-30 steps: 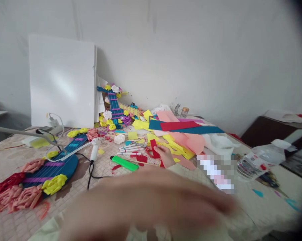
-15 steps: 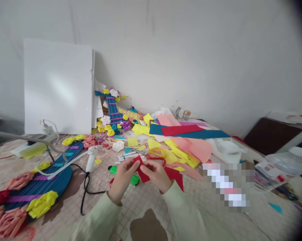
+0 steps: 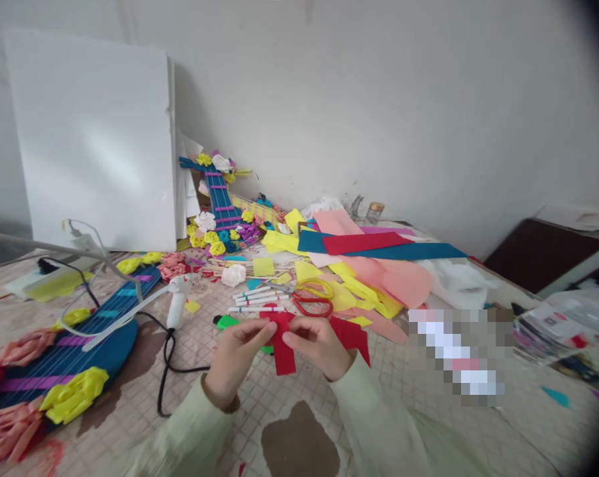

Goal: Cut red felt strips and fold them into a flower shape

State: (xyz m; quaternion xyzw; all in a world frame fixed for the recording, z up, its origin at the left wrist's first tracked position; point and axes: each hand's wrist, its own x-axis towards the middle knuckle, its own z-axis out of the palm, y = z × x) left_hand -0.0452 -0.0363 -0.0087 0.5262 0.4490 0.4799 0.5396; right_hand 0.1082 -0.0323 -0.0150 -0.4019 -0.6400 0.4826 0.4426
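My left hand [image 3: 234,358] and my right hand [image 3: 319,344] meet over the tabletop, both pinching a red paper strip [image 3: 283,348] that hangs down between them. A larger red paper piece [image 3: 352,334] lies just behind my right hand. Red-handled scissors [image 3: 312,306] and a yellow-handled pair [image 3: 315,288] rest on the table just beyond my hands. A green marker [image 3: 226,322] peeks out behind my left hand, near several white pens [image 3: 257,299].
A white glue gun [image 3: 177,309] with a black cord lies left of my hands. A blue paper guitar [image 3: 75,344] with yellow and pink paper flowers is at the left. Coloured paper sheets [image 3: 374,262] pile up at the back; a white board [image 3: 95,139] leans on the wall.
My left hand left its blurred spot near the camera and joined the right hand on the red strip. Since then the strip has turned to hang downward.
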